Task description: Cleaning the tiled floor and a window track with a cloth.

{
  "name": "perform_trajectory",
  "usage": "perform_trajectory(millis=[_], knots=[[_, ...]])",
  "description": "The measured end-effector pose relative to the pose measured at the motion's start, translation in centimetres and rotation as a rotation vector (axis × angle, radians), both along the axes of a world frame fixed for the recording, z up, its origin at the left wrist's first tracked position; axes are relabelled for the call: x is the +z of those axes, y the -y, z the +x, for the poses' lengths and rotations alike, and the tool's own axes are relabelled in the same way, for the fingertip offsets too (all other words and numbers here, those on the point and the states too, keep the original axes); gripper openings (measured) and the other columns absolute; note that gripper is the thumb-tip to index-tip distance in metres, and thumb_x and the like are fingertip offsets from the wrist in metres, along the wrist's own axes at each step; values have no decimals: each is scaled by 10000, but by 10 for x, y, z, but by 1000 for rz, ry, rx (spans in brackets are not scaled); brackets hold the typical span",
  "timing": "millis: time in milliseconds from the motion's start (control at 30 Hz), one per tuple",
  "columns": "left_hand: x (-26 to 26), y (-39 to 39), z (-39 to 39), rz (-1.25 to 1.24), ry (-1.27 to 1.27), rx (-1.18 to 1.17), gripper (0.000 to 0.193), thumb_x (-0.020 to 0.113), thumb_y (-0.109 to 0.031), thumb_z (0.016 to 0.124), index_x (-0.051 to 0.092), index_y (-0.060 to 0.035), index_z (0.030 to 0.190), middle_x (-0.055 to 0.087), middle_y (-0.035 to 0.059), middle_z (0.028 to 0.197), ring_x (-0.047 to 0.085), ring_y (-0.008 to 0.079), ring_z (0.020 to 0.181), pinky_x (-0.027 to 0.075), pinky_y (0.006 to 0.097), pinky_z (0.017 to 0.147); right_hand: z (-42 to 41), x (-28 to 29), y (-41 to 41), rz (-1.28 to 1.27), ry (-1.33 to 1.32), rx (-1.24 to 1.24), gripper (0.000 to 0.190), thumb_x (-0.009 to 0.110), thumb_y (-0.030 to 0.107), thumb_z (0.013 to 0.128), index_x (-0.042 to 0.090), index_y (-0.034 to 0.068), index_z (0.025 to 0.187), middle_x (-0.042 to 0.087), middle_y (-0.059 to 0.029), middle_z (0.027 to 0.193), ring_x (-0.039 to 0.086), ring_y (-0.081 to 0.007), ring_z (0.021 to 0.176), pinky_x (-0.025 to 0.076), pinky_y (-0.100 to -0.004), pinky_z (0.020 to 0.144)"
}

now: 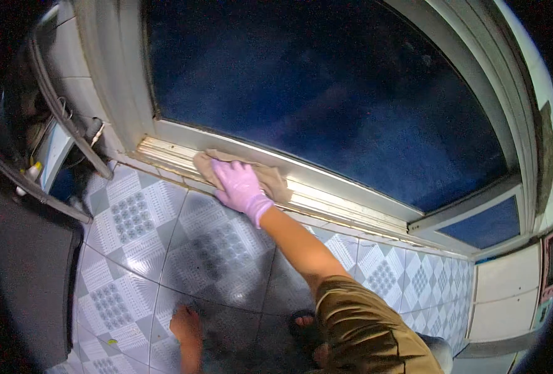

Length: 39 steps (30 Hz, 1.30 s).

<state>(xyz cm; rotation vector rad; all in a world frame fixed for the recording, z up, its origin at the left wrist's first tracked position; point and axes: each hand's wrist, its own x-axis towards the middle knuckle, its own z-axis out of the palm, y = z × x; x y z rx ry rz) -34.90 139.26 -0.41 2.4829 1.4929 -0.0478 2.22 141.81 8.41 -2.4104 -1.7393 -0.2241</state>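
My right hand (241, 186), in a thin pink glove, presses down on a folded tan cloth (277, 186). The cloth lies across the ridged white window or door track (332, 200), against the bottom rail of the frame (276, 159). My left hand (186, 322) is low in the picture over the tiled floor, with no glove showing on it. Its fingers look curled, and nothing can be made out in them. The underside of the cloth and my right palm are hidden.
A large dark glass pane (323, 103) rises behind the track. Patterned grey-white tiles (131, 219) cover the floor. Curved dark metal bars (66, 121) and a dark flat-topped object (28, 280) stand at left. White cabinet fronts (505, 299) are at right. A foot (303, 320) shows below.
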Motion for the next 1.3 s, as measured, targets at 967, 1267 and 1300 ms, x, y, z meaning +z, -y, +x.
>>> perform_trajectory(millis=[967, 1267, 1300], knots=[[-11, 6, -20, 69, 205, -160, 137, 542, -126, 787, 571, -9, 722, 602, 195, 625, 601, 380, 570, 474, 477, 518, 115, -15, 428, -195, -90, -1358, 497, 620, 303, 735, 543, 5, 1124, 507, -190, 1186, 435, -334, 1181, 355, -398, 1003], [-12, 7, -12, 104, 170, -131, 143, 537, -146, 804, 577, -39, 720, 593, 195, 598, 596, 378, 544, 465, 482, 500, 45, 1, 278, -53, -47, -1050, 532, 689, 324, 610, 596, 138, 1099, 529, -150, 1120, 433, -340, 1141, 279, -498, 988], [-13, 8, -10, 124, 174, -119, 145, 534, -152, 804, 576, -41, 721, 592, 198, 596, 600, 378, 550, 465, 483, 502, 30, 13, 256, -14, -125, -950, 572, 688, 316, 612, 558, 119, 1132, 513, -155, 1127, 430, -345, 1141, 280, -516, 993]])
